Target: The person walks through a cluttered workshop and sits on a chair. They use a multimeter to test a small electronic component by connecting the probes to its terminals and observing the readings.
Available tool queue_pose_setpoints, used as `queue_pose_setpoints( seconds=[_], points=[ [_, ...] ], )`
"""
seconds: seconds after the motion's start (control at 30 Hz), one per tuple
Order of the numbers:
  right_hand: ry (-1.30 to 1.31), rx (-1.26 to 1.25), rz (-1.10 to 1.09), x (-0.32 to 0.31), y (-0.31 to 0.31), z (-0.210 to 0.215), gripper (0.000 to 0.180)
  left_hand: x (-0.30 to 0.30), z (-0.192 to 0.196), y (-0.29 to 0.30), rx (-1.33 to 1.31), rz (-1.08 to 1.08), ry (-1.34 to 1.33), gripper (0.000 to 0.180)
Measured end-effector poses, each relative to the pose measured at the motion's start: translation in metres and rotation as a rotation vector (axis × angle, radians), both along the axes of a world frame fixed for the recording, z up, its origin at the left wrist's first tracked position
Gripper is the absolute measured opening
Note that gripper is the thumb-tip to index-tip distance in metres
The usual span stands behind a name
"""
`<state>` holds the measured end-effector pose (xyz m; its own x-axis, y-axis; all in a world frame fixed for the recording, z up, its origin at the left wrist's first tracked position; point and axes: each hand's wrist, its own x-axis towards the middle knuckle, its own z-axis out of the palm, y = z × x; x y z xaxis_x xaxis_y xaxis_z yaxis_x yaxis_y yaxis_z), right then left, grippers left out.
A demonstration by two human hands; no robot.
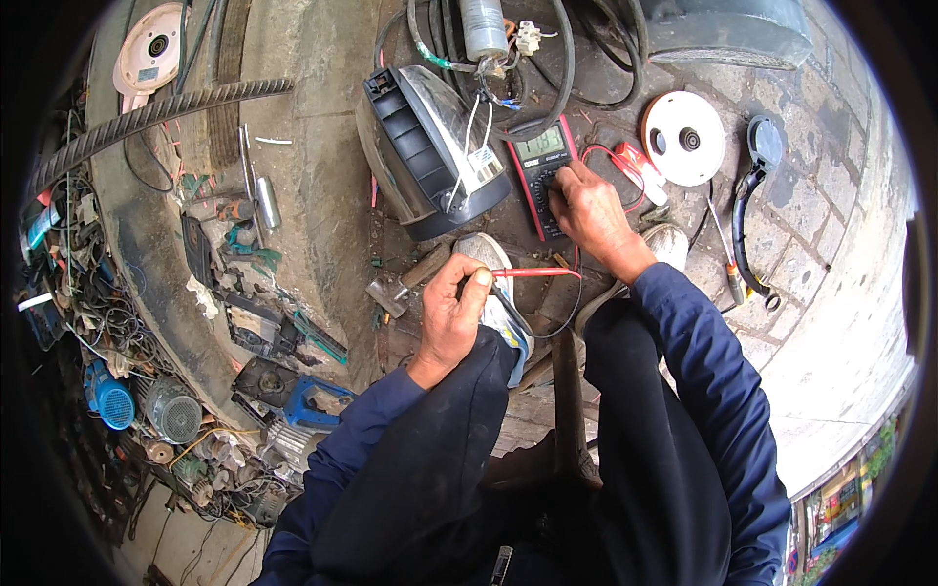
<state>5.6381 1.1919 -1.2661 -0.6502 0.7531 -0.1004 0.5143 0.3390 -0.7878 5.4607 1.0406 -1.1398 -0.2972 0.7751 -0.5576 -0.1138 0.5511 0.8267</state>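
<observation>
My left hand (454, 311) is closed around the test probes in front of my left knee. The red test probe (532, 272) sticks out to the right, and a black one seems to run down beside it. On the ground ahead lies a red-framed multimeter (537, 200) with digits lit on its display. My right hand (593, 217) bends over its lower face, fingers pinched at the dial, which they mostly hide. To the meter's left rests a grey and black plastic housing (430, 156) with white cable ties on it. Red leads (625, 161) curl at its right.
A hammer (405, 283) lies by my left shoe. Right of the meter are a white disc (684, 139), a screwdriver (730, 254) and a black curved handle (750, 210). Cables and a grey cylinder (482, 29) are ahead. Scrap motors (174, 410) and tools pile up at left.
</observation>
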Motion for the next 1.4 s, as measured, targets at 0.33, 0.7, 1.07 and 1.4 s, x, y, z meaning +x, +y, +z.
queue_pose_setpoints(
  seconds=[0.33,0.7,1.07,1.4],
  points=[
    [0.003,0.006,-0.005,0.0000,-0.0002,-0.0019,0.013,-0.0005,-0.0009,-0.0007,-0.007,-0.005,0.021,0.015],
    [0.005,0.007,-0.003,0.0004,-0.0001,-0.0023,0.013,0.0001,0.0001,0.0000,0.002,0.002,-0.001,0.015],
    [0.017,0.006,-0.018,0.0007,-0.0002,-0.0005,0.014,0.0004,0.0009,0.0012,0.000,0.000,0.001,0.016],
    [-0.006,0.016,0.045,0.0029,0.0037,0.0019,0.015,0.0003,0.0002,0.0009,0.005,-0.007,0.012,0.015]
  ],
)
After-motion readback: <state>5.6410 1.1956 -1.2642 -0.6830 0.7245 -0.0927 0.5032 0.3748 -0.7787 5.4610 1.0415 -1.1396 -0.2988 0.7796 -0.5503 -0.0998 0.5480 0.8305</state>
